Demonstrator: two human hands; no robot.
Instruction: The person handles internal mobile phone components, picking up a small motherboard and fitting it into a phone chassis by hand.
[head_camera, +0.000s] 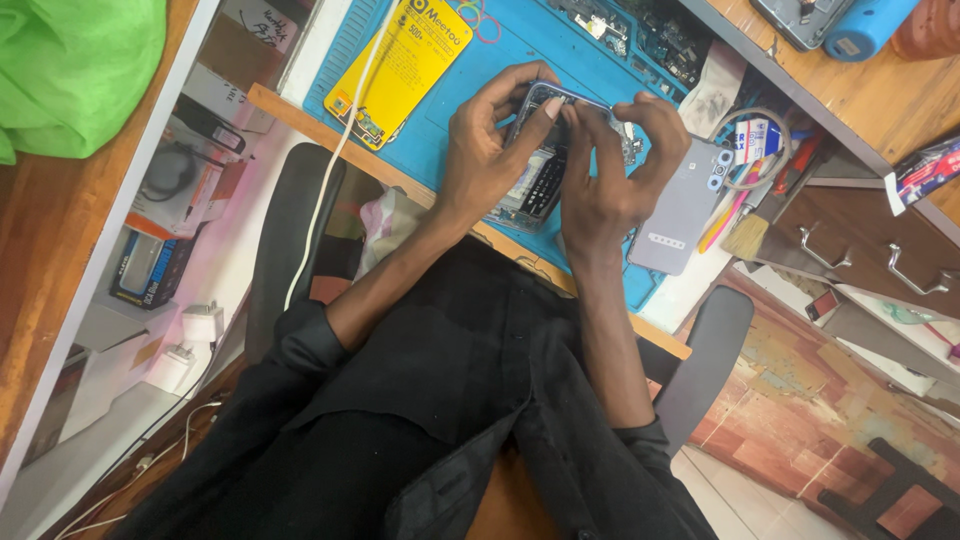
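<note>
**Both hands working the edge of an opened phone**

The person is sitting at the table (300, 108) and holding an opened phone (535, 178) over the blue work mat (440, 120), just above its near edge. The left hand (485, 150) is gripping the phone along its left side, thumb and fingers wrapped around the frame, with the thumb tip pressing on the top rim. The right hand (610, 175) is closing on the phone's right side, its fingers curled over the upper corner where a thin metallic frame is showing. Both grips are closed on the phone; no tool is visible in either hand, though fingers may be hiding something small.

Judging by the exposed interior and the fingertips gathered at the top edge, the step in hand appears to be prying or seating a part along that rim. The next move is likely calling for steady, even pressure at the corner while the left hand is bracing the body against twisting.

A grey back cover (685, 210) is lying on the mat just beside the right hand. A yellow card (405, 65) is resting farther up the mat, crossed by a white cable (335, 160), and a small brush (745, 235) is lying beyond the cover.
</note>
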